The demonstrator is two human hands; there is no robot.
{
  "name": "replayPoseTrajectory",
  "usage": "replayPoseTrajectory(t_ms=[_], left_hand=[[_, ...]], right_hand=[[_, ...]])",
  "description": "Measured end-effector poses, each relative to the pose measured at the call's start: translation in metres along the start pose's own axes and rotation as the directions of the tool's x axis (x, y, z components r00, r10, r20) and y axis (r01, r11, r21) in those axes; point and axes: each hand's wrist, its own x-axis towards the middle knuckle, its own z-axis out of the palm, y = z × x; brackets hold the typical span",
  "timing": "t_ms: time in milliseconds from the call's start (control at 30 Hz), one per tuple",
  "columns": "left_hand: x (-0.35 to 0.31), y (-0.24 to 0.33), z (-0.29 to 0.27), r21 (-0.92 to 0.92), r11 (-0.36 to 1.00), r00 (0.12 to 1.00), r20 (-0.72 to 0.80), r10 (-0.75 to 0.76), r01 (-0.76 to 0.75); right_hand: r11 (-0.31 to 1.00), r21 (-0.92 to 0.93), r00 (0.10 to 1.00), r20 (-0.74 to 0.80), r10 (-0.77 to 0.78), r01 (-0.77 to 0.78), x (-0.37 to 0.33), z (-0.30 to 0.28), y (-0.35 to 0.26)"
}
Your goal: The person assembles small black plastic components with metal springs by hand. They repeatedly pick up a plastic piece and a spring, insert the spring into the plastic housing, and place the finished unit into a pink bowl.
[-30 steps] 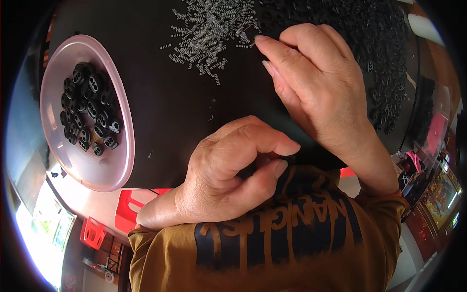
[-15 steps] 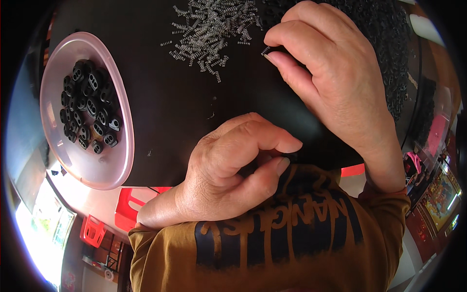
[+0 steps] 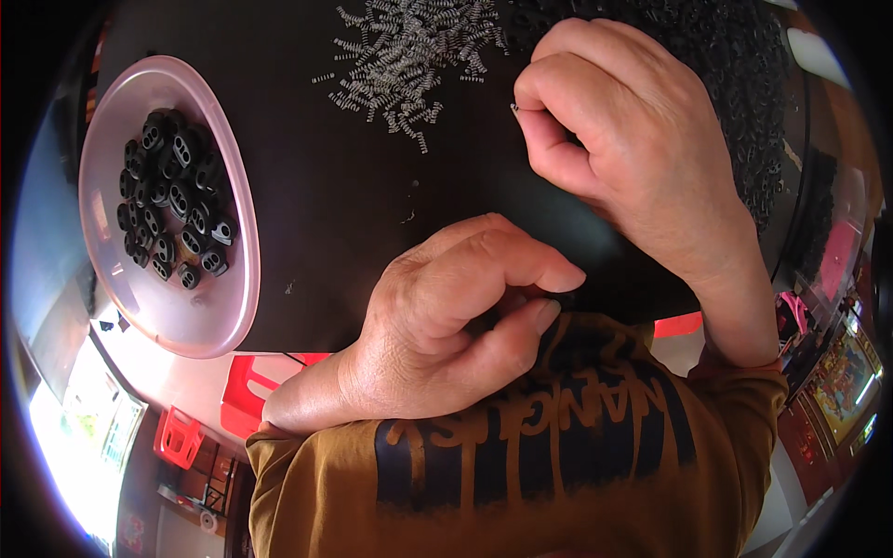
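A pink bowl of black two-holed toggles sits at the left of a dark table. At centre, the left hand curls around a small part that cannot be made out. The right hand pinches a small metal spring beside the heap of springs.
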Motion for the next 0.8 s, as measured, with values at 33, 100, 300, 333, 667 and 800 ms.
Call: replayPoseTrajectory(t_ms=[33,100,300,333,667,800], left_hand=[[0.0,0.0,0.0,0.0,1.0,1.0,-0.002,-0.009,0.009],[-0.001,0.001,0.0,0.0,1.0,1.0,-0.004,-0.026,0.026],[-0.004,-0.002,0.003,-0.082,0.997,0.997,-0.081,-0.011,0.004],[-0.004,0.0,0.004,-0.116,0.993,0.993,-0.11,-0.041,0.028],[0.003,0.004,0.019,-0.307,0.952,0.921,-0.372,-0.113,-0.007],[0.004,0.006,0.022,-0.295,0.955,0.938,-0.332,-0.102,-0.001]], right_hand=[[0.999,0.017,0.998,-0.057,0.028,-0.027,0.0,0.0,-0.004],[0.998,0.035,0.989,-0.141,0.049,-0.044,-0.002,0.001,-0.008],[0.928,0.304,0.96,-0.107,0.258,-0.216,-0.013,-0.005,-0.014],[0.884,0.404,0.945,-0.119,0.305,-0.234,-0.013,-0.007,-0.019],[0.32,0.923,0.881,0.039,0.471,-0.212,-0.045,-0.021,-0.038],[0.273,0.957,0.856,-0.061,0.514,-0.096,-0.059,-0.009,-0.044]])
